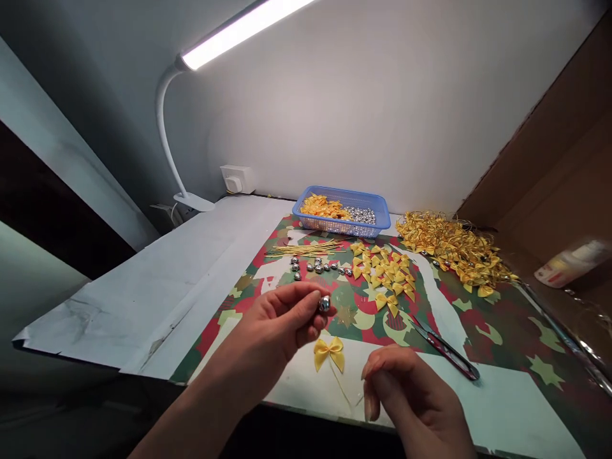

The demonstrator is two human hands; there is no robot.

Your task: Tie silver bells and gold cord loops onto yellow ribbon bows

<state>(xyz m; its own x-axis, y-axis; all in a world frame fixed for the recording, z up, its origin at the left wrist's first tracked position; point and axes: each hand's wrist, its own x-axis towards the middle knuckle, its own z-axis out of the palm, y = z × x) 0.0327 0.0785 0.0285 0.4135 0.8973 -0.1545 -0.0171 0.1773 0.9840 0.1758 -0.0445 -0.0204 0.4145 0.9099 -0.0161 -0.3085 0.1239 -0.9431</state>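
Note:
A small silver jingle bell is pinched between the thumb and fingers of my left hand, above the front of the table. Below it is a yellow ribbon bow with a thin yellow cord trailing toward the table's front edge. To the right of the cord, my right hand is closed, its thumb and fingertips curled together. The cord's end runs close to these fingertips; whether they grip it I cannot tell. Loose silver bells and several yellow bows lie farther back.
Thread snips lie right of centre. Cut yellow cords lie before a blue basket of bows and bells. A heap of corded bows is at right, near a white bottle. A lamp stands at left.

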